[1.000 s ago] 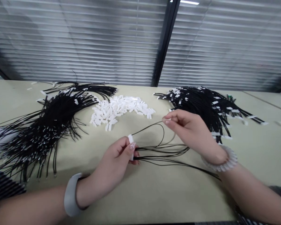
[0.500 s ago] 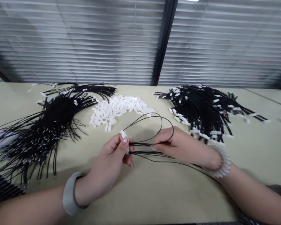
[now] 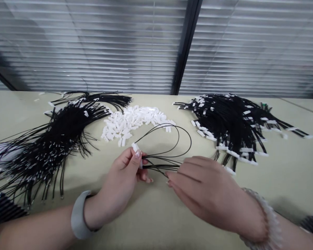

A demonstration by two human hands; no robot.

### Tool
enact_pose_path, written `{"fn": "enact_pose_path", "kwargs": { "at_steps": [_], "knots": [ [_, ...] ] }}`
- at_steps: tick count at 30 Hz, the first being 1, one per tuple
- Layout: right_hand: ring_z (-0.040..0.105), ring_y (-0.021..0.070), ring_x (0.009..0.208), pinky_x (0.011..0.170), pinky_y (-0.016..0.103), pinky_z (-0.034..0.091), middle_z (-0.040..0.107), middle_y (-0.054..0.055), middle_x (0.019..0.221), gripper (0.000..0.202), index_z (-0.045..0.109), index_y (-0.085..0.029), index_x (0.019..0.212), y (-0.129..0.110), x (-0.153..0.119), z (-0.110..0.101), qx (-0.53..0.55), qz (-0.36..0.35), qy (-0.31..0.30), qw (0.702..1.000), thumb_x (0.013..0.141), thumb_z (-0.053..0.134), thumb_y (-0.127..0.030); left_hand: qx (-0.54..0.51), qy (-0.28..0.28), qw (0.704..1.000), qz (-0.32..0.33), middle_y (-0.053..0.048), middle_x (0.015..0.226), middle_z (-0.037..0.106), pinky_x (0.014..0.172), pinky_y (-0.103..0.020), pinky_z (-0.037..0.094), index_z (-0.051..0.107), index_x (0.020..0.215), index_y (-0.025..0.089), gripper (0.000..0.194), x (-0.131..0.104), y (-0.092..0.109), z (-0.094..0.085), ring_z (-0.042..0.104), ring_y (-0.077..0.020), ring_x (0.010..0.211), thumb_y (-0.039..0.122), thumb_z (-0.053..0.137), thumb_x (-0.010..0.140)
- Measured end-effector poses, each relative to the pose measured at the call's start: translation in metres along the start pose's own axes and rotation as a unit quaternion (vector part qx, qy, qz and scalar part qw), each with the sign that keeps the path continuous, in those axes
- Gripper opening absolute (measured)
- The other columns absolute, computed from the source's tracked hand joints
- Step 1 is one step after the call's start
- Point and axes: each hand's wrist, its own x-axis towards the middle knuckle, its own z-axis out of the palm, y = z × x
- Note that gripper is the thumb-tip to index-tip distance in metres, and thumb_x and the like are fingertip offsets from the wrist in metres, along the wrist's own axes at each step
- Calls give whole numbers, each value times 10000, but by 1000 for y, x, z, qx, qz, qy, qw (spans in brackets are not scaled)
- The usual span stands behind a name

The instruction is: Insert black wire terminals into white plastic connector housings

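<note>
Lower centre of the frame: the left hand (image 3: 125, 177) pinches a small white connector (image 3: 136, 148) between thumb and fingertips, with its fingers closed around the piece. Thin black wires (image 3: 169, 139) run from the connector, loop upward toward the centre of the frame and come back down between the two hands. The left wrist carries a grey band (image 3: 78, 215).

Lower right: the right hand (image 3: 206, 192) lies palm down, fingers partly curled, its fingertips (image 3: 169, 175) meeting the returning strands of the wires just beside the left hand. Whether it clamps them or only touches them cannot be told. A pale beaded bracelet (image 3: 263, 222) circles the right wrist.

Both forearms rest over a pale green table (image 3: 151, 215).

Middle left: a large bundle of loose black wires (image 3: 49, 139) with bare metal tips fans across the table.

Centre, beyond the looped wires: a heap of loose white connectors (image 3: 130, 123) lies on the table.

Middle right: a pile of finished black wires (image 3: 229, 121), each ending in a white connector.

Upper frame: closed horizontal blinds (image 3: 94, 45) span the background, split by a dark vertical post (image 3: 186, 45).
</note>
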Motion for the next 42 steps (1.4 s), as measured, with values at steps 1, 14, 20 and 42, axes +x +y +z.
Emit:
{"fn": "enact_pose_path", "kwargs": {
  "at_steps": [1, 14, 20, 42],
  "knots": [
    [372, 105, 566, 543, 271, 251, 491, -14, 596, 108, 566, -171, 721, -3, -1, 1, -2, -14, -7, 1000, 776, 483, -130, 8, 0, 1000, -1, 40, 691, 487, 499, -184, 441, 488, 800, 163, 266, 0, 0, 0, 491, -40, 495, 428, 477, 819],
    [351, 30, 452, 505, 172, 253, 491, -73, 509, 150, 548, -246, 828, 5, 8, -4, 144, 299, -117, 936, 842, 418, -320, 22, -36, 999, 1, 33, 698, 504, 497, -211, 422, 494, 806, 163, 247, -2, -1, -2, 503, -49, 478, 410, 486, 814],
    [334, 33, 505, 529, 182, 248, 489, -41, 536, 316, 527, -175, 642, 10, 13, -3, 141, 256, -145, 945, 878, 360, -302, 29, -75, 997, 5, 40, 675, 504, 495, -205, 415, 487, 788, 159, 237, -3, -1, -2, 510, -46, 471, 392, 472, 828],
    [578, 82, 743, 611, 240, 487, 546, 58, 1065, 217, 506, -255, 1058, 30, 14, -56, 392, 352, 367, 766, 870, 406, -211, 30, -75, 995, -65, 44, 646, 473, 434, -180, 422, 475, 761, 139, 291, -3, 1, 2, 453, -24, 417, 426, 478, 808]
  ]
}}
